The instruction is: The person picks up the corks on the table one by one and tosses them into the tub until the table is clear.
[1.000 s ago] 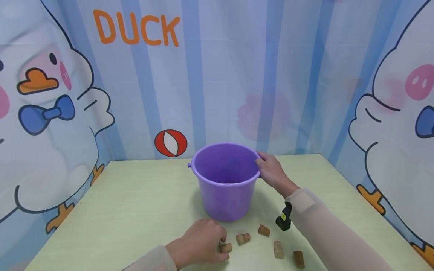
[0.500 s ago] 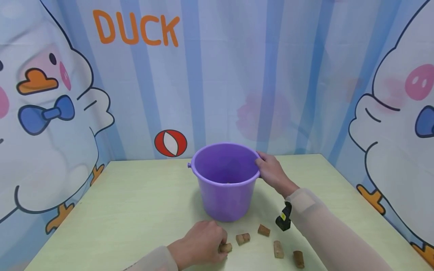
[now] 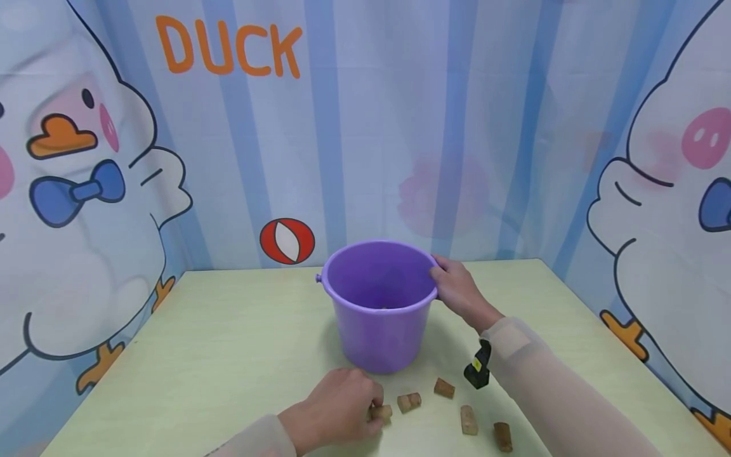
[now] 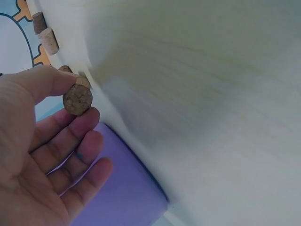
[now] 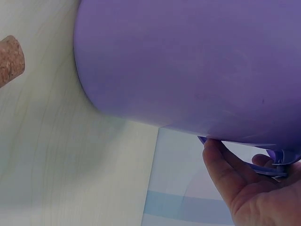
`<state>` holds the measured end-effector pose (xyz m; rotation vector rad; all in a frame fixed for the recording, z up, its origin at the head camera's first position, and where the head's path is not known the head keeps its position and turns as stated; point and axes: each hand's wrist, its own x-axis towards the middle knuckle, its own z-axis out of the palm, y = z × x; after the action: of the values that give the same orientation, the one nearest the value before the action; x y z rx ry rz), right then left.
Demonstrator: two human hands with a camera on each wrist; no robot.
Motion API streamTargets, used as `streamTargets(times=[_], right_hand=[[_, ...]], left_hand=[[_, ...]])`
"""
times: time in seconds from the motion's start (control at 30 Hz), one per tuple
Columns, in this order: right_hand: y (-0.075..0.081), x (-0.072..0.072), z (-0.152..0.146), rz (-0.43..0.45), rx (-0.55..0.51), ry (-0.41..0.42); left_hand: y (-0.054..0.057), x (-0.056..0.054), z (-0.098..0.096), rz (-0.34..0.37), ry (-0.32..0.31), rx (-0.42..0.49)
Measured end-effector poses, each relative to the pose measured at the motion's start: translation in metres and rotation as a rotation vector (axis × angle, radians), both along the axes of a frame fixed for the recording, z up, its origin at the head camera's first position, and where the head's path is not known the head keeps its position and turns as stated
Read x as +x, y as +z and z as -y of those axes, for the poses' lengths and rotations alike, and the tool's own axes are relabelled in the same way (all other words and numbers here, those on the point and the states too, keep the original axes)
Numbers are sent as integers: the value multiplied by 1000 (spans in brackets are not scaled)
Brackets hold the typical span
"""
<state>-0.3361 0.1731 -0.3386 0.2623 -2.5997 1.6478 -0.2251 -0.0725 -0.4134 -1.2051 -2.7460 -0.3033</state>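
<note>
A purple bucket (image 3: 381, 339) stands upright on the pale table. My right hand (image 3: 459, 289) grips its rim at the right side; in the right wrist view the fingers (image 5: 225, 174) reach round the rim by the purple handle (image 5: 265, 170). In front of the bucket, my left hand (image 3: 339, 406) pinches a cork (image 3: 381, 414) between thumb and fingers. The left wrist view shows the round end of that cork (image 4: 77, 100) at the fingertips. Something small, too hidden to identify, shows at the bottom inside the bucket.
More corks lie right of my left hand: one (image 3: 409, 402) close by, one (image 3: 444, 388) nearer the bucket, and others (image 3: 469, 420) (image 3: 502, 437) toward the front right. A curtain (image 3: 377, 127) printed with ducks rises behind the table (image 3: 228, 330).
My left fingers have closed on the cork, and it has risen slightly. My right hand and the bucket have not moved.
</note>
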Motion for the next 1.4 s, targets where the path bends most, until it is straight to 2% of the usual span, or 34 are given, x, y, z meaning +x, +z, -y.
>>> streamTargets(times=[0.27,0.83,1.23,1.4], right_hand=[[0,0,0,2,-1,-2],[0,-1,-1,1,-2,-1],[0,0,-1,1,-3,-1],[0,-1,-1,2,-1,-2]], left_hand=[[6,0,3,-19,-2,27],[15,-1,9,-117,-43,107],[24,-2,12,-99,-46,137],[26,-2,13,-120,-55,155]])
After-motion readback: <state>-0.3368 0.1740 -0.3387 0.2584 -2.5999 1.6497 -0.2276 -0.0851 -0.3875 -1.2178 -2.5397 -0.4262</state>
